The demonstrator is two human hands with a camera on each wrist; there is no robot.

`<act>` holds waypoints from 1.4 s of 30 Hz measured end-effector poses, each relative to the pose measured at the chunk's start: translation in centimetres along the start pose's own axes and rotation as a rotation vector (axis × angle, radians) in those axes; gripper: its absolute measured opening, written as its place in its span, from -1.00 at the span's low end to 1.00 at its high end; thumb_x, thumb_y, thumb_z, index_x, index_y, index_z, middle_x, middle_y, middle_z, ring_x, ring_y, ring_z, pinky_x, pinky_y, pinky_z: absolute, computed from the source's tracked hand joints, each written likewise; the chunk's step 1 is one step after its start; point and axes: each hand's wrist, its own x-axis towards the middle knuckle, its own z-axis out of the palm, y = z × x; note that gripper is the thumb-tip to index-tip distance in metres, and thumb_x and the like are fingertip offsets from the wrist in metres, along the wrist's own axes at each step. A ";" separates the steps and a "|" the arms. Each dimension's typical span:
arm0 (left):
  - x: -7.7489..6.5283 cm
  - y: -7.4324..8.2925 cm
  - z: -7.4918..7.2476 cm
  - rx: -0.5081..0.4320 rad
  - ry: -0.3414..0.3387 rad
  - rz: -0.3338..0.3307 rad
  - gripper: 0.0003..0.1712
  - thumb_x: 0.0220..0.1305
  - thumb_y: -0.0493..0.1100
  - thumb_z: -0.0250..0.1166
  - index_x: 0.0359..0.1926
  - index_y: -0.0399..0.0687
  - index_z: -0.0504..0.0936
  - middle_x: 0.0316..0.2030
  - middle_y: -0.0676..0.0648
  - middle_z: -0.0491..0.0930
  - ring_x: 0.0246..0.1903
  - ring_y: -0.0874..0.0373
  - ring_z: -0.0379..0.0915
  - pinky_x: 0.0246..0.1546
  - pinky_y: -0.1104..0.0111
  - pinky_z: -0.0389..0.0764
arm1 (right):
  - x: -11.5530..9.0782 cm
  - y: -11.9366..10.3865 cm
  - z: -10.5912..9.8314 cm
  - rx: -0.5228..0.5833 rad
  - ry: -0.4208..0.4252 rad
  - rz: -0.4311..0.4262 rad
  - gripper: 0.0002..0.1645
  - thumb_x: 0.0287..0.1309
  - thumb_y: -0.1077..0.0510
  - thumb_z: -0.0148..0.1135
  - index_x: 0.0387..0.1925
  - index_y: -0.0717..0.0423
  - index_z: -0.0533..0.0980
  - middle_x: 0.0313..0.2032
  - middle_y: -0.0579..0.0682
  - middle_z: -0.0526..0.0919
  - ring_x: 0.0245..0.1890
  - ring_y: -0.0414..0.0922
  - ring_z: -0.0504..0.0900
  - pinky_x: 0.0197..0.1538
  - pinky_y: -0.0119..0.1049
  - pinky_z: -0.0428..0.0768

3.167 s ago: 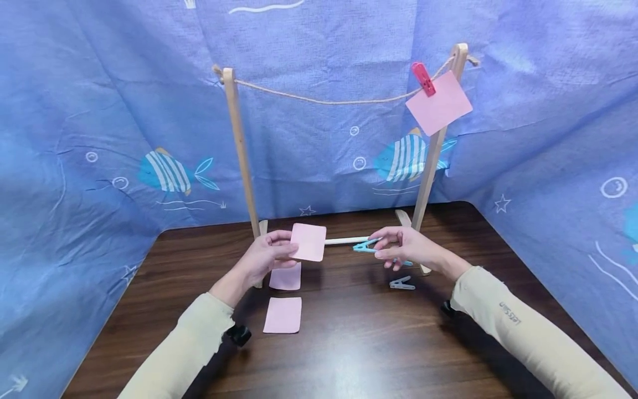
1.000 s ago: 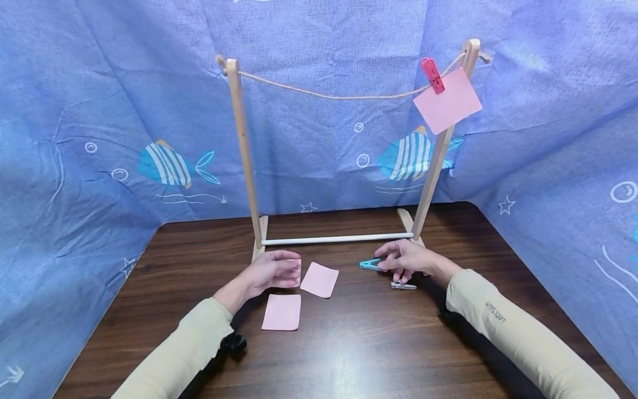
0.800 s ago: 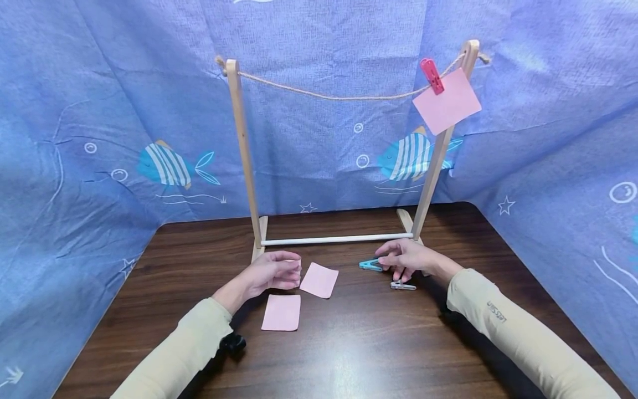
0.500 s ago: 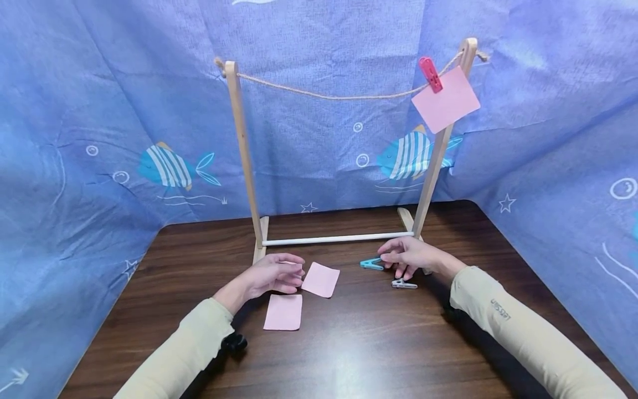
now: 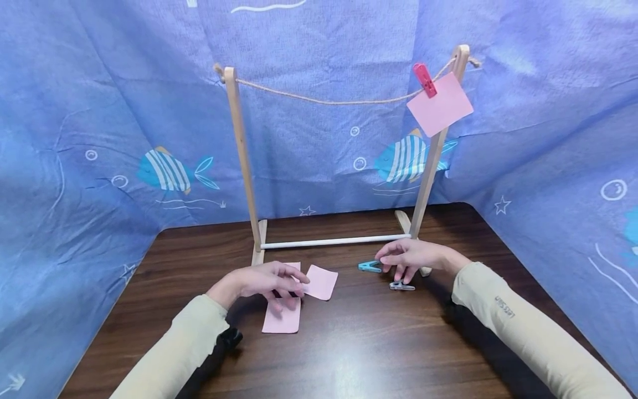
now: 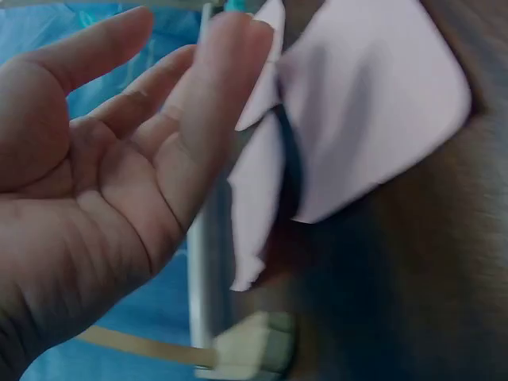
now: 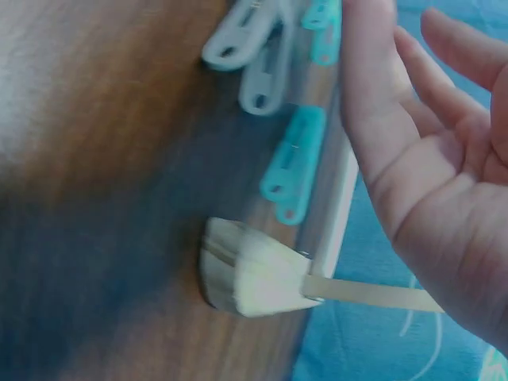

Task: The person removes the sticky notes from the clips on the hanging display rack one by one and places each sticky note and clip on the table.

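Note:
My left hand (image 5: 269,284) hovers palm down over three pink paper squares, its fingers loosely spread and holding nothing. One paper square (image 5: 324,282) lies tilted by the fingertips. The nearer square (image 5: 282,325) and the back square (image 5: 293,266) are partly covered by the hand. Relaxed fingers also mark my right hand (image 5: 411,257), just above a teal clothespin (image 5: 370,266) and a grey clothespin (image 5: 401,286). A second teal clothespin (image 7: 295,163) shows in the right wrist view; the hand hides it from the head view.
A wooden stand with a left post (image 5: 240,149), right post (image 5: 428,172) and white crossbar (image 5: 334,242) rises at the back. Its sagging string (image 5: 329,102) bears a pink paper square (image 5: 443,108) under a red clothespin (image 5: 425,80). Blue cloth (image 5: 319,166) surrounds the dark table (image 5: 349,343).
The paper square my left hand held and the teal clothespin my right hand held now lie on the table. My left hand has just shifted toward the nearer square; the right barely moved lately.

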 end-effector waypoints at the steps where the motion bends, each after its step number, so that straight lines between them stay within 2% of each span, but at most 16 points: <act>1: -0.1 0.3 0.0 0.020 -0.007 0.006 -0.45 0.47 -0.17 0.24 0.36 -0.34 0.39 0.09 -0.37 0.59 -0.07 -0.20 0.66 -0.24 -0.01 0.75 | -0.2 -0.2 -0.1 -0.008 -0.013 -0.001 -0.46 0.51 0.08 0.12 0.31 0.36 0.35 -0.01 0.38 0.61 -0.35 -0.04 0.71 -0.30 -0.19 0.74; 7: -0.1 2.5 -0.4 0.085 0.038 0.045 -0.45 0.49 -0.16 0.21 0.35 -0.39 0.38 0.13 -0.42 0.56 -0.06 -0.17 0.65 -0.23 0.08 0.76 | -1.0 -1.9 -0.6 -0.087 -0.048 -0.029 -0.45 0.52 0.07 0.11 0.33 0.35 0.34 0.02 0.37 0.55 -0.19 0.10 0.69 -0.09 0.05 0.73; 12: 0.1 3.8 -0.5 0.095 0.027 0.068 -0.44 0.52 -0.12 0.18 0.37 -0.35 0.35 0.18 -0.44 0.51 0.04 -0.32 0.58 -0.18 0.11 0.75 | -1.8 -3.2 -1.1 -0.094 -0.052 -0.033 -0.44 0.53 0.06 0.10 0.37 0.32 0.33 0.07 0.37 0.53 -0.15 0.13 0.69 -0.07 0.04 0.72; 15: 0.3 4.5 -0.5 0.093 0.026 0.083 -0.47 0.52 -0.12 0.18 0.37 -0.31 0.38 0.18 -0.43 0.50 0.08 -0.35 0.55 -0.16 0.08 0.75 | -2.2 -4.0 -1.4 -0.115 -0.046 -0.038 -0.44 0.53 0.05 0.10 0.37 0.29 0.34 0.06 0.33 0.55 -0.14 0.13 0.69 -0.07 0.01 0.72; 20: 0.7 5.6 -0.2 0.094 0.042 0.101 -0.52 0.51 -0.12 0.20 0.33 -0.23 0.44 0.13 -0.35 0.57 0.02 -0.22 0.60 -0.17 0.05 0.75 | -2.8 -5.2 -1.9 -0.163 -0.042 -0.057 -0.49 0.55 0.02 0.06 0.35 0.19 0.39 0.04 0.27 0.60 -0.07 0.23 0.66 -0.03 0.02 0.71; 24: 1.1 6.4 0.2 0.103 0.053 0.101 -0.53 0.48 -0.08 0.24 0.31 -0.16 0.49 0.13 -0.33 0.57 -0.03 -0.12 0.64 -0.20 0.08 0.75 | -3.2 -6.0 -2.3 -0.152 -0.058 -0.065 -0.46 0.57 0.04 0.03 0.40 0.25 0.33 0.14 0.36 0.54 0.01 0.34 0.59 0.00 0.06 0.69; 29: 1.6 7.3 0.4 0.064 0.042 0.100 -0.54 0.49 -0.12 0.22 0.32 -0.14 0.48 0.13 -0.34 0.57 -0.06 -0.09 0.66 -0.21 0.12 0.76 | -3.8 -7.4 -2.8 -0.176 -0.071 -0.075 -0.42 0.56 0.06 0.02 0.43 0.29 0.27 0.16 0.32 0.52 0.02 0.30 0.60 0.04 0.06 0.68; 33: 2.0 8.3 0.4 0.024 0.028 0.100 -0.51 0.51 -0.16 0.19 0.37 -0.17 0.42 0.18 -0.39 0.52 -0.07 -0.07 0.66 -0.20 0.16 0.75 | -4.7 -9.1 -3.3 -0.218 -0.048 -0.123 -0.47 0.58 0.05 -0.01 0.41 0.19 0.31 0.15 0.29 0.53 0.01 0.25 0.62 0.04 0.06 0.68; 36: 2.3 9.3 0.5 0.019 0.025 0.105 -0.48 0.51 -0.16 0.18 0.40 -0.21 0.38 0.21 -0.42 0.47 -0.07 -0.07 0.65 -0.15 0.11 0.74 | -5.3 -10.4 -3.6 -0.234 -0.018 -0.141 -0.50 0.57 0.05 0.01 0.40 0.13 0.34 0.14 0.26 0.55 0.03 0.22 0.63 0.05 0.07 0.68; 42: 2.6 11.5 0.7 0.031 0.076 0.147 -0.56 0.50 -0.17 0.20 0.32 -0.17 0.46 0.14 -0.36 0.54 -0.10 -0.07 0.67 -0.10 0.05 0.73 | -6.6 -12.7 -4.2 -0.246 0.035 -0.209 -0.49 0.54 0.13 0.05 0.39 0.23 0.34 0.07 0.23 0.59 -0.03 0.20 0.66 0.01 0.12 0.68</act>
